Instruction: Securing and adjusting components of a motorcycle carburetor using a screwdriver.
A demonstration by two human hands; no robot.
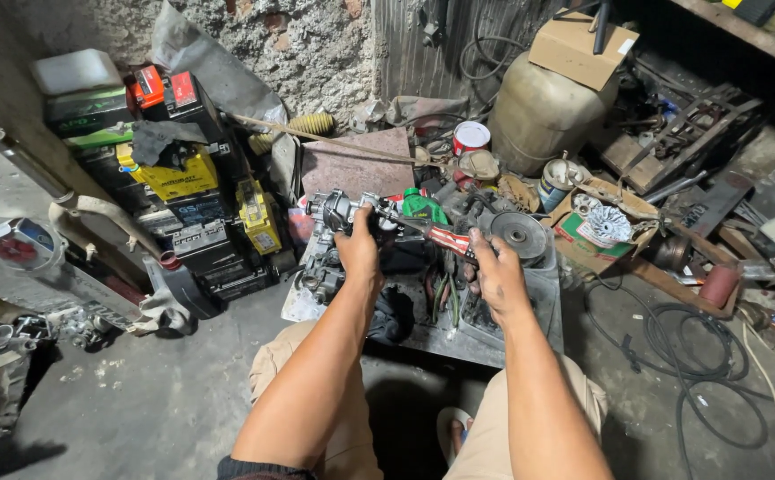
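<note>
Over metal tray (530, 342), your left hand (358, 253) closed round grey engine part (332, 212); your right hand (494, 276) closed round red-handled screwdriver (445, 238), tip at part.

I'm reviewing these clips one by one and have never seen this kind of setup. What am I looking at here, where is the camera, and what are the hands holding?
There is no machine: a person wears one camera on the head, looking down at their own bare arms and knees. The left hand grips a grey metal engine part. The right hand holds a screwdriver with a red-and-white handle, its shaft pointing towards that part. Below them is a metal tray of greasy parts and tools on the concrete floor. Around it lie stacked batteries, a green bottle, a beige tank and black cable.
</note>
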